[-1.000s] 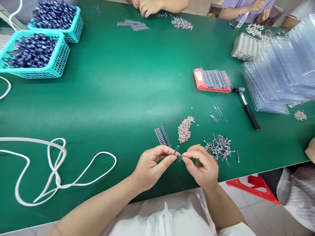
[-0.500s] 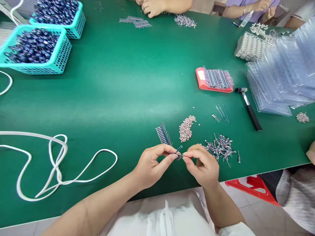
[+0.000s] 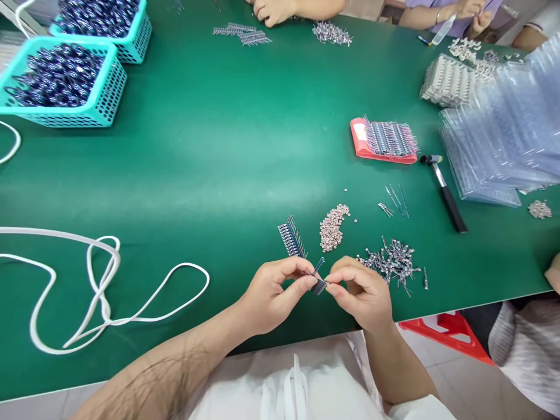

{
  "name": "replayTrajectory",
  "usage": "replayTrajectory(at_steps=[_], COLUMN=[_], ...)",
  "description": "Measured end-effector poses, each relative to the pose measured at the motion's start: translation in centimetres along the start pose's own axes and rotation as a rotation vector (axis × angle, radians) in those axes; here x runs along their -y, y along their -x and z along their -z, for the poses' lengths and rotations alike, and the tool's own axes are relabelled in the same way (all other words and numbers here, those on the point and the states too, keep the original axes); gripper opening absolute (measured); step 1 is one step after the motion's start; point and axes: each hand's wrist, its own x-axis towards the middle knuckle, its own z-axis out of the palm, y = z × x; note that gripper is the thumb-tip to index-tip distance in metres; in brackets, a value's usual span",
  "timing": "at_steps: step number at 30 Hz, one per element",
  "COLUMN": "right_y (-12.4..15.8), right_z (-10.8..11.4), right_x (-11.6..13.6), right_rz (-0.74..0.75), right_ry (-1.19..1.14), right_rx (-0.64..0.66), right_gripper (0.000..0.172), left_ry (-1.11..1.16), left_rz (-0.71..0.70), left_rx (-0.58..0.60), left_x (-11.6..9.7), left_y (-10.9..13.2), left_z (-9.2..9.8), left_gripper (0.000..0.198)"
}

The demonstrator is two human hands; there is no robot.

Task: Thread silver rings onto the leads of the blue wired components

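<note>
My left hand (image 3: 271, 294) and my right hand (image 3: 361, 291) meet near the front edge of the green table (image 3: 210, 157). Both pinch a small blue component with thin wire leads (image 3: 318, 284) between thumb and fingertips. Just beyond my left fingers a row of blue components (image 3: 291, 238) lies on the table. A small heap of pale beads (image 3: 331, 227) sits behind my hands. To the right of my right hand lies a tangle of loose leaded parts (image 3: 391, 262).
A white cord (image 3: 100, 291) loops at the left. Two teal baskets (image 3: 102, 96) of dark blue parts stand far left. A red tray (image 3: 359, 143) with parts, a black-handled hammer (image 3: 446, 195) and clear plastic trays (image 3: 503, 140) lie right. Other people's hands (image 3: 273, 10) work at the far edge.
My hands stay together on the small component; the fingers have shifted slightly. The view has drifted a little.
</note>
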Motion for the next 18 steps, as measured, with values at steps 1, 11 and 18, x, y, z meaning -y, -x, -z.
replayTrajectory(at_steps=[1, 11, 18], right_y=[-0.03, -0.25, -0.12], right_z=[0.01, 0.16, 0.31], right_x=[0.00, -0.01, -0.31], right_rz=[-0.001, -0.054, -0.113], right_ry=[-0.007, -0.144, -0.216], right_rx=[0.003, 0.040, 0.077], right_gripper=[0.019, 0.022, 0.022], left_ry=[0.000, -0.054, -0.148], left_rz=[-0.005, -0.055, -0.111], left_rx=[-0.003, -0.047, -0.060], left_x=[-0.06, -0.29, -0.26], left_y=[0.00, 0.02, 0.12], left_z=[-0.01, -0.29, -0.16], left_gripper=[0.014, 0.014, 0.014])
